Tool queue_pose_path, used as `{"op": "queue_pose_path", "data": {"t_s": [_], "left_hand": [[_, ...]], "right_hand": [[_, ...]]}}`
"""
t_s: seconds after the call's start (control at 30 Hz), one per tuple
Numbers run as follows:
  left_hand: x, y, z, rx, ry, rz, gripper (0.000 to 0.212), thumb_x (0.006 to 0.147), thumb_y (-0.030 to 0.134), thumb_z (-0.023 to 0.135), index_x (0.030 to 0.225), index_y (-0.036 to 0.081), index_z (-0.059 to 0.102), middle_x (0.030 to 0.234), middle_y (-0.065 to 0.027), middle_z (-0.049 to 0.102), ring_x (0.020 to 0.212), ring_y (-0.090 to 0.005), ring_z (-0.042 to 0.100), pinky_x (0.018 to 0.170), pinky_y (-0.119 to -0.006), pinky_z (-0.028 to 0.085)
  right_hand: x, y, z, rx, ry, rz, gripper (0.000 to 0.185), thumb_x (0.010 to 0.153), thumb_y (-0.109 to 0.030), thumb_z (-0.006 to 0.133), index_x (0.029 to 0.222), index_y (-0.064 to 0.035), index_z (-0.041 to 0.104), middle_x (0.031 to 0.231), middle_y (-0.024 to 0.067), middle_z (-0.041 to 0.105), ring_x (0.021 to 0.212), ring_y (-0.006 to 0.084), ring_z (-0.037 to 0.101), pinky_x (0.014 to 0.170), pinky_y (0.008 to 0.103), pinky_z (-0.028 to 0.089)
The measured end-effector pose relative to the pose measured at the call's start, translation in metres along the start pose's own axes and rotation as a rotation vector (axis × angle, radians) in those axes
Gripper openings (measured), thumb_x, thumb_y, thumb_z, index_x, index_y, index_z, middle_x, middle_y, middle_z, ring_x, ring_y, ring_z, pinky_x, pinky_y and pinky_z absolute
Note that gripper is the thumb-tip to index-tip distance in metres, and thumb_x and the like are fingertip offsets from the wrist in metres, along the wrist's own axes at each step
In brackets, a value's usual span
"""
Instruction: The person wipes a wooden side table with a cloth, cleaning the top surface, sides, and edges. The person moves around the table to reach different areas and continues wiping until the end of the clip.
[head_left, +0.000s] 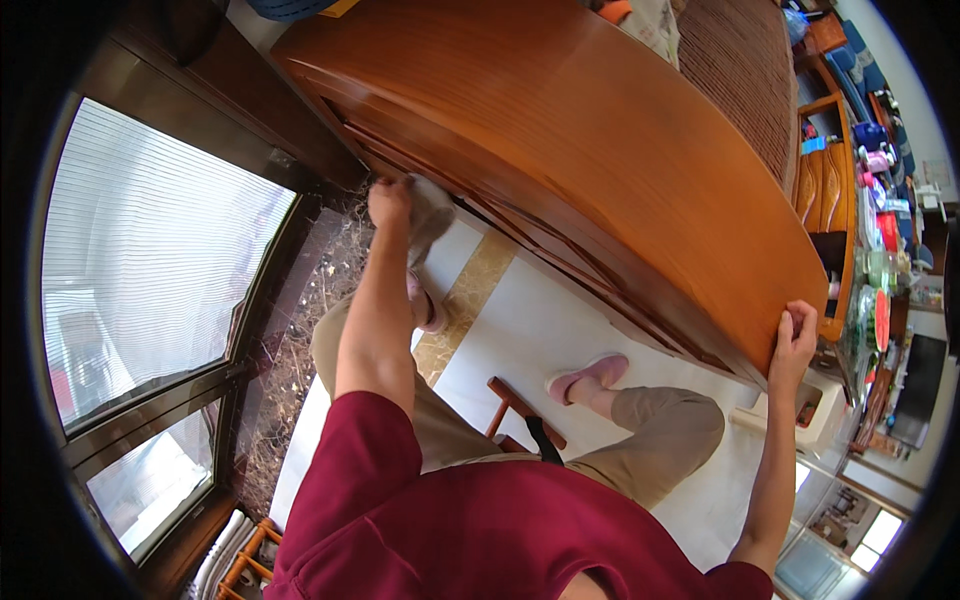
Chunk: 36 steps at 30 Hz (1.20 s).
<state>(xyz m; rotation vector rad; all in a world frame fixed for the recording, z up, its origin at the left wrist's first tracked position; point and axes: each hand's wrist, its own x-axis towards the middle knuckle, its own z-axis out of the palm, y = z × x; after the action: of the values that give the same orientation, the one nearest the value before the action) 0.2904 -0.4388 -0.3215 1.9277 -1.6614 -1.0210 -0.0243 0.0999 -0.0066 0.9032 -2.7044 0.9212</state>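
Observation:
My left hand reaches down beside the back of a wooden sofa or bed, near the end by the window. It holds a greyish cloth, blurred, against the lower panel. My right hand rests over the other end of the polished board, fingers curled on its top edge. The board's outer face carries dark moulding strips. Under me is part of a low wooden stool, mostly hidden by my body.
A window with a dark frame stands at left above a dark marble sill. A ribbed brown cover lies beyond the board. A beige plastic container sits near my right arm. At lower left is a wooden rack.

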Motion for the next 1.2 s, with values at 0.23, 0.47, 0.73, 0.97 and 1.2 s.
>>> {"op": "queue_pose_path", "data": {"t_s": [0.23, 0.47, 0.73, 0.97, 1.2], "left_hand": [[0.095, -0.007, -0.045, -0.385, 0.293, -0.053, 0.036, 0.093, 0.034, 0.066, 0.115, 0.007, 0.074, 0.111, -0.02, 0.075, 0.106, -0.0393, 0.071, 0.093, -0.048, 0.054], [0.054, -0.008, -0.027, -0.1, 0.132, 0.059, 0.031, 0.09, 0.035, 0.066, 0.107, 0.009, 0.074, 0.105, -0.0186, 0.076, 0.103, -0.0397, 0.071, 0.09, -0.047, 0.054], [0.057, 0.028, -0.049, -0.04, 0.315, 0.092, 0.028, 0.092, 0.034, 0.064, 0.11, 0.015, 0.075, 0.101, -0.0164, 0.076, 0.101, -0.0396, 0.071, 0.085, -0.049, 0.056], [0.064, 0.014, -0.055, 0.193, 0.098, 0.244, 0.032, 0.089, 0.028, 0.063, 0.116, 0.018, 0.075, 0.103, -0.0188, 0.076, 0.099, -0.0409, 0.072, 0.086, -0.051, 0.058], [-0.051, 0.015, 0.011, 0.004, -0.349, 0.23, 0.031, 0.086, 0.028, 0.07, 0.112, 0.012, 0.076, 0.108, -0.0217, 0.074, 0.102, -0.0394, 0.072, 0.086, -0.048, 0.058]], "right_hand": [[-0.005, 0.007, -0.002, -0.041, -0.022, 0.041, 0.012, 0.103, -0.007, 0.056, 0.113, -0.0016, 0.057, 0.103, 0.0051, 0.055, 0.094, 0.0143, 0.052, 0.088, 0.028, 0.044], [0.002, 0.007, 0.0, -0.083, -0.048, 0.01, 0.013, 0.103, -0.009, 0.055, 0.113, -0.0008, 0.056, 0.106, 0.0064, 0.054, 0.097, 0.0164, 0.053, 0.091, 0.03, 0.044], [-0.001, 0.01, -0.002, -0.092, -0.043, 0.017, 0.014, 0.103, -0.01, 0.054, 0.113, 0.0006, 0.055, 0.107, 0.0087, 0.055, 0.1, 0.0197, 0.054, 0.095, 0.0329, 0.045], [0.002, 0.008, 0.002, -0.129, -0.053, -0.026, 0.015, 0.103, -0.009, 0.054, 0.114, 0.0009, 0.055, 0.107, 0.0104, 0.055, 0.101, 0.0209, 0.055, 0.096, 0.0331, 0.045], [0.005, 0.001, 0.003, -0.197, -0.043, -0.06, 0.015, 0.103, -0.011, 0.055, 0.114, -0.0009, 0.056, 0.1, 0.0088, 0.058, 0.094, 0.0199, 0.057, 0.09, 0.034, 0.048]]}}
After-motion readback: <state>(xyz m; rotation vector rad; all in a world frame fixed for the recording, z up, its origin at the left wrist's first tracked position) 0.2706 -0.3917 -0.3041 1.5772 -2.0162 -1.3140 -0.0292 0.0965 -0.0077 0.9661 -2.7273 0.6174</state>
